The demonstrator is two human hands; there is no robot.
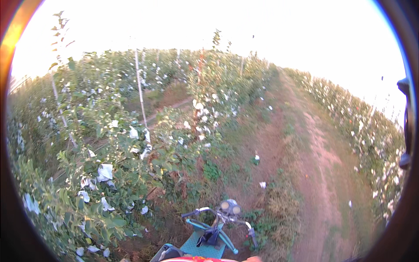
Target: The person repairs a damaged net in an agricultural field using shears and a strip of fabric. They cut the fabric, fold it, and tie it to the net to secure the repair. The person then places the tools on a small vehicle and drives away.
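Observation:
A teal three-wheeler or scooter [204, 244] stands before me at the lower edge, its kind not fully shown. Its handlebar [224, 215] has dark grips, and two round lamps [230, 207] sit at its front. Nobody's hand is on either grip. Something dark, like a cloth or bag [208, 236], lies behind the handlebar. Red and white clothing [196, 259] shows at the bottom rim. Beside it, a small skin-toned patch, perhaps my right hand [253, 259], is cut off by the frame, with no fingers visible. My left hand is out of the picture.
Leafy fruit trees [109, 144] with many white bags [104, 173] fill the left. Pale poles [140, 87] rise among them. A dirt track [316, 153] runs away on the right, edged by dry grass [281, 205] and another planted row [362, 131].

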